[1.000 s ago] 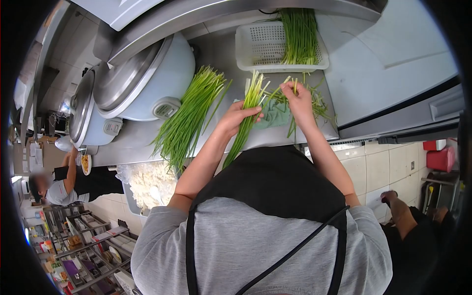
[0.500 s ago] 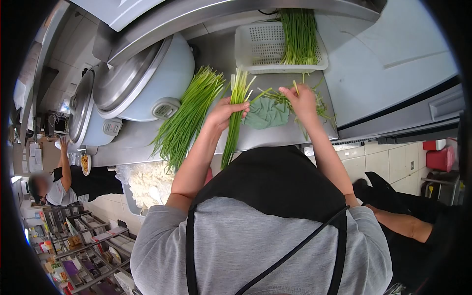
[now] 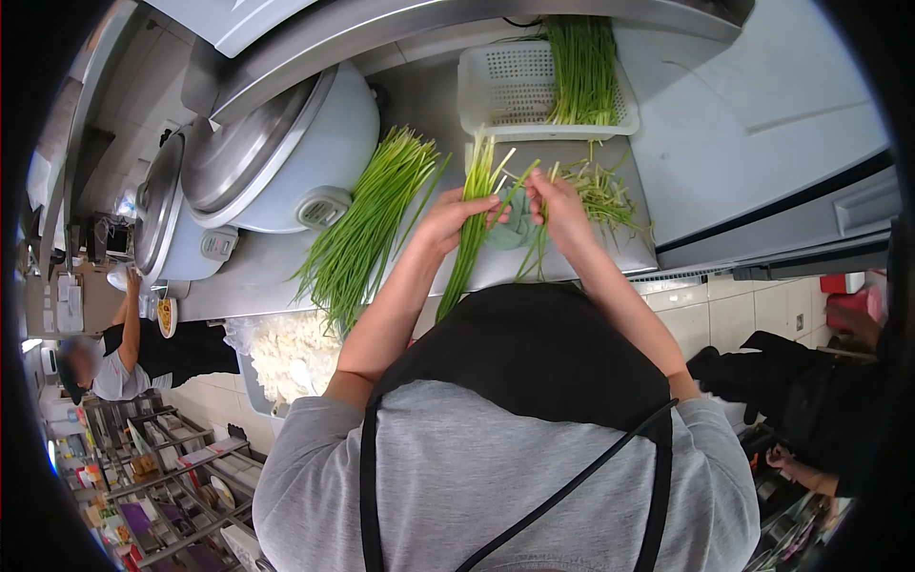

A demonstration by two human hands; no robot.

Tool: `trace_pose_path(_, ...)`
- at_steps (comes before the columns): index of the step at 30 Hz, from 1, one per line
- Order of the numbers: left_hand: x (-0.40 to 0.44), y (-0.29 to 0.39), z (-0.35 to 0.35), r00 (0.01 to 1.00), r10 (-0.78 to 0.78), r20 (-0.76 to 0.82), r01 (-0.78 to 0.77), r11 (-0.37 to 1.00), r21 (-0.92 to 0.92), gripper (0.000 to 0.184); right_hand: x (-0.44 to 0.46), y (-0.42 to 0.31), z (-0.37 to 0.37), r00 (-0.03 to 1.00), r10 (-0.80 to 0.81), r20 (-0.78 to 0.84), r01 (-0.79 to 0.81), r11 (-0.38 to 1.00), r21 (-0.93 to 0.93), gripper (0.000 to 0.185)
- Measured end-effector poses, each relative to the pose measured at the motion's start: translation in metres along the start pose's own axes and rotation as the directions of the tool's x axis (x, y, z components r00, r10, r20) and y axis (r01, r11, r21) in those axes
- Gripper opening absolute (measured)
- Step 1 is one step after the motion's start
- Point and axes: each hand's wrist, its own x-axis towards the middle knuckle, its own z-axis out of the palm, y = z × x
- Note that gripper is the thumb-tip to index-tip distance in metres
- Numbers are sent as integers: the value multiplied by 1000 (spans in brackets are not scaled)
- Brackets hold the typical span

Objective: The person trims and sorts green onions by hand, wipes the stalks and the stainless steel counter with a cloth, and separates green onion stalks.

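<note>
My left hand is closed around a small bunch of garlic chives, pale stem ends pointing away from me. Close by, my right hand pinches a few thin green strands between thumb and fingers, near the pale ends. Partly hidden between the hands, a crumpled green cloth lies on the steel counter. Loose chive trimmings are scattered right of my right hand. A larger heap of chives rests left of my left hand. More chives lie in a white perforated basket at the back.
Two large cookers with metal lids stand at the left. A tub of white shredded food sits below the counter's left front edge. A steel shelf edge runs overhead. Other people are at far left and right.
My right hand has moved left, close to my left hand, with strands in its fingers. My left hand and its bunch have shifted slightly right. The person at right has moved.
</note>
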Motion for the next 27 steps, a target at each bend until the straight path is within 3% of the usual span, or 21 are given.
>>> trace_pose_path(4,2,-4,0,1000,26,9,-26,999,-40,23,-4,0,9,998,40,43,-40,999,5,24)
trace_pose_path(6,4,-7,-1,1000,30,7,-29,999,-27,24,-4,-1,11,999,-27,34,18,966,258,21)
trace_pose_path(10,8,-10,-1,999,36,2,-36,999,-14,24,-7,1,19,999,24,-36,-10,940,342,19)
trace_pose_path(12,8,-12,-2,999,40,7,-39,999,-24,24,-7,14,19,998,-59,35,57,997,58,21)
trace_pose_path(19,15,-20,-8,999,31,-37,-33,998,-61,22,-6,30,16,996,-87,-12,87,996,5,16)
trace_pose_path(21,18,-24,-12,999,27,-39,-29,998,-58,21,0,44,16,955,-269,127,289,940,-182,16)
trace_pose_path(22,19,-26,-13,999,24,-41,-26,998,-55,21,2,48,14,955,-269,126,289,940,-183,16)
trace_pose_path(25,18,-26,-12,1000,12,-21,-14,998,-67,21,5,41,8,962,-261,81,273,921,-279,14)
trace_pose_path(27,17,-26,-11,1000,1,-21,-2,998,-59,21,8,21,-2,967,-238,-91,197,925,-326,17)
